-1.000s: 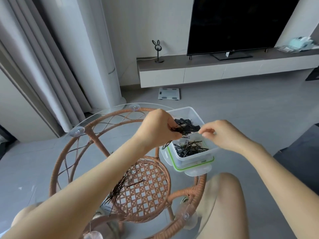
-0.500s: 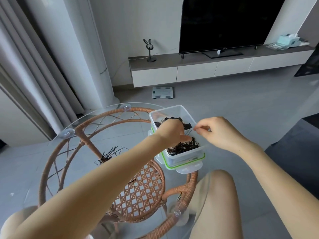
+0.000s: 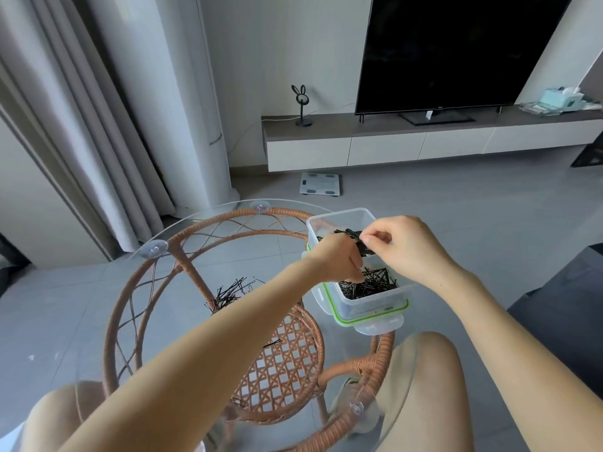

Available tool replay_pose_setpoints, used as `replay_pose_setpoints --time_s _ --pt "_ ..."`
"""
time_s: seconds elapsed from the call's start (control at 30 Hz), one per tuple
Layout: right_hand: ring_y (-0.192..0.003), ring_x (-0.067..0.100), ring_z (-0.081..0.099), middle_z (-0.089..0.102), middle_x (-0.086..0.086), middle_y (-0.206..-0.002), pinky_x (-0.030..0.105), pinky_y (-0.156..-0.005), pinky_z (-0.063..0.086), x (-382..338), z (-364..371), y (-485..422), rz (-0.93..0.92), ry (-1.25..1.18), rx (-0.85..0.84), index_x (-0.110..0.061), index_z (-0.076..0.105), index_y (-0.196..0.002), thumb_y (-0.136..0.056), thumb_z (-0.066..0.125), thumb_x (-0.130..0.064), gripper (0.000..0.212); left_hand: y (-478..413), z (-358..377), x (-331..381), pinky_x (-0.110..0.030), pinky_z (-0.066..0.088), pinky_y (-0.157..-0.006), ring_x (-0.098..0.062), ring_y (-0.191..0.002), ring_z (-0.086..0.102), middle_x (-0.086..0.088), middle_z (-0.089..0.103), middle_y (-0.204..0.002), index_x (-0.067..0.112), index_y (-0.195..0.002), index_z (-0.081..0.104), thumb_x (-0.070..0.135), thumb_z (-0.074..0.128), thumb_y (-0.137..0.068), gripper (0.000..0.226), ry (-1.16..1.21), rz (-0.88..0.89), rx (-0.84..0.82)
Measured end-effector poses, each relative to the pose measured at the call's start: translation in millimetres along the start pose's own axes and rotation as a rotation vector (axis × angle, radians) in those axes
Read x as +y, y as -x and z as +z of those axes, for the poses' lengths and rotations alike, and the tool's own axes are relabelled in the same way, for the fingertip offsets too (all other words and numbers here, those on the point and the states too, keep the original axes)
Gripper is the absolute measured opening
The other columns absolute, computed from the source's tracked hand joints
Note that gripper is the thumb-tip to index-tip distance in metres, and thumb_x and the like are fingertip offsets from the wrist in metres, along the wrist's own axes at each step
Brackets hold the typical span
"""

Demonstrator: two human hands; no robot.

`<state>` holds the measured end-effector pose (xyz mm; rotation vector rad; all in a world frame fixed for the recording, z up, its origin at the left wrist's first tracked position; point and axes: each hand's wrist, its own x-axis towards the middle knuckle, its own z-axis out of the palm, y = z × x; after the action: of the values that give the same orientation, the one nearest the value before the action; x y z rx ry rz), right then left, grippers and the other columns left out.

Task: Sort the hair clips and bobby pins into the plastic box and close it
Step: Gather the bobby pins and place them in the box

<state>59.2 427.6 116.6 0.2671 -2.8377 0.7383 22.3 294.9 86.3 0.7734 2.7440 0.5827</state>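
- The left hand (image 3: pixel 339 257), which a second ago held a dark bunch above the clear plastic box (image 3: pixel 370 301), has dropped inside it; its fingers are curled, tips bunched on the black bobby pins (image 3: pixel 372 285) at the near end, seemingly pinching a few
- The right hand (image 3: pixel 412 249) has come in closer over the rim, thumb and forefinger narrowed on one of the black hair clips (image 3: pixel 357 238) at the far end, other fingers loosely curled
- The bunch looks delivered, so one load is in, but sorting is likely not over: a loose heap of black pins (image 3: pixel 228 291) lies left of centre and a stray pin (image 3: pixel 272 344) lower down
- The box sits right of centre, open, on its green-rimmed lid (image 3: pixel 372 319), so closing is not yet begun
- The surface is a round glass top (image 3: pixel 202 256) on a woven rattan frame (image 3: pixel 182 252)
- Beyond lies grey tiled floor, with pale curtains (image 3: pixel 65 109) at upper left, a black television (image 3: pixel 456 50) on a low white cabinet (image 3: pixel 385 150) at upper right, and a white bathroom scale (image 3: pixel 321 184) on the floor
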Motion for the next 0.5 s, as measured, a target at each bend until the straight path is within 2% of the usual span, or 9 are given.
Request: replay_pose_setpoints --time_s 0.03,0.1,0.13,0.2,0.27,0.37,0.43,0.5 --pt "-0.076 0.017 0.062 0.071 -0.004 -0.079 0.030 -0.072 0.049 0.1 0.8 1.8 0.008 0.004 -0.008 -0.020 0.071 -0.082 -0.084 0.056 -0.017 0.015 0.9 -0.5 -1.7 -0.031 0.045 -0.074 -0.019 -0.071 0.045 -0.005 0.052 -0.074 0.009 -0.070 0.057 0.016 0.064 -0.077 0.012 0.012 0.003 0.011" --pt "-0.077 0.017 0.063 0.071 -0.004 -0.079 0.029 -0.073 0.049 -0.6 3.4 4.4 0.019 0.000 -0.025 -0.019 0.071 -0.082 -0.085 0.056 -0.017 0.015 8.9 -5.9 -9.4 -0.025 0.047 -0.067 -0.019 -0.062 0.051 -0.008 0.060 -0.072 0.002 -0.074 0.066 0.009 0.061 -0.077 0.009 0.166 -0.014 0.079" --pt "-0.077 0.016 0.063 0.071 -0.004 -0.078 0.028 -0.073 0.048 -2.2 5.6 5.4 0.019 -0.019 -0.025 -0.019 0.071 -0.082 -0.085 0.056 -0.016 0.015 15.4 -10.5 -15.4 -0.025 0.051 -0.067 -0.017 -0.058 0.058 -0.009 0.068 -0.074 0.002 -0.080 0.071 0.007 0.060 -0.078 0.013 0.261 -0.040 0.129" --pt "-0.077 0.015 0.064 0.071 -0.004 -0.080 0.027 -0.072 0.048 -9.9 14.3 7.2 0.006 -0.101 0.005 -0.016 0.072 -0.084 -0.085 0.057 -0.015 0.015 29.2 -18.9 -35.7 -0.024 0.056 -0.070 -0.013 -0.061 0.065 -0.010 0.074 -0.081 0.006 -0.084 0.074 0.010 0.059 -0.081 0.016 0.338 -0.074 0.262" --pt "-0.084 0.014 0.065 0.072 0.001 -0.090 0.023 -0.077 0.049 -22.9 33.7 11.5 -0.015 -0.245 0.013 -0.012 0.071 -0.092 -0.087 0.056 -0.012 0.016 48.1 -21.5 -63.4 -0.023 0.053 -0.074 -0.016 -0.073 0.067 -0.007 0.075 -0.086 0.009 -0.085 0.074 0.012 0.058 -0.082 0.017 0.267 -0.142 0.393" --pt "-0.107 0.010 0.058 0.064 0.002 -0.117 0.014 -0.092 0.041 -47.5 79.1 23.5 -0.060 -0.384 -0.161 -0.011 0.062 -0.114 -0.092 0.049 -0.013 0.025 83.4 -10.5 -105.2 -0.020 0.049 -0.079 -0.014 -0.082 0.065 -0.003 0.074 -0.095 0.012 -0.092 0.073 0.016 0.058 -0.085 0.017 0.172 -0.247 0.445" --pt "-0.121 0.010 0.048 0.055 0.002 -0.131 0.018 -0.102 0.033 -59.5 112.4 24.6 -0.085 -0.380 -0.250 -0.011 0.053 -0.125 -0.095 0.044 -0.015 0.032 106.2 1.2 -129.2 -0.023 0.046 -0.086 -0.015 -0.095 0.064 0.001 0.071 -0.107 0.016 -0.098 0.071 0.020 0.057 -0.088 0.018 0.085 -0.281 0.477" --pt "-0.131 0.013 0.039 0.045 0.003 -0.141 0.029 -0.112 0.026 -65.9 140.4 16.2 -0.051 -0.372 -0.265 -0.011 0.046 -0.131 -0.096 0.040 -0.016 0.035 125.1 13.5 -150.3 -0.030 0.043 -0.097 -0.020 -0.111 0.059 0.001 0.064 -0.123 0.018 -0.109 0.068 0.024 0.050 -0.092 0.025 0.008 -0.334 0.518"
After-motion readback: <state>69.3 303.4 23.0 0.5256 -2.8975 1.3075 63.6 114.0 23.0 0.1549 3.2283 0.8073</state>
